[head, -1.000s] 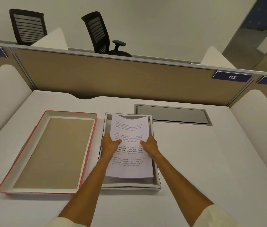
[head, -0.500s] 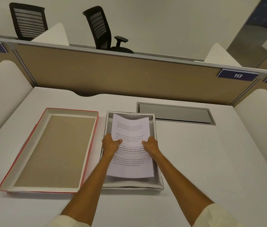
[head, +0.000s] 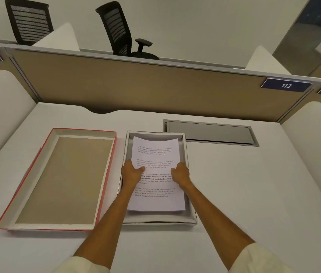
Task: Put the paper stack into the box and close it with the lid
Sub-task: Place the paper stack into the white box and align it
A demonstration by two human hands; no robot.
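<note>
Paper (head: 156, 182) sits over the box (head: 192, 218), gripped at both side edges by my left hand (head: 131, 173) and right hand (head: 179, 173). I see the lid (head: 10, 213) just left, upturned; open tabletop (head: 263, 194) right.

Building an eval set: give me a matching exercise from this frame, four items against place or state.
Items:
1. paper stack
2. lid
3. box
4. metal hatch

Descriptions:
A. lies inside up, red-edged, left of the box
B. set flush in the desk, behind and right of the box
C. held at both long edges by two hands
D. open, grey-walled, in front of the person

Pairs: 1-C, 2-A, 3-D, 4-B
</note>
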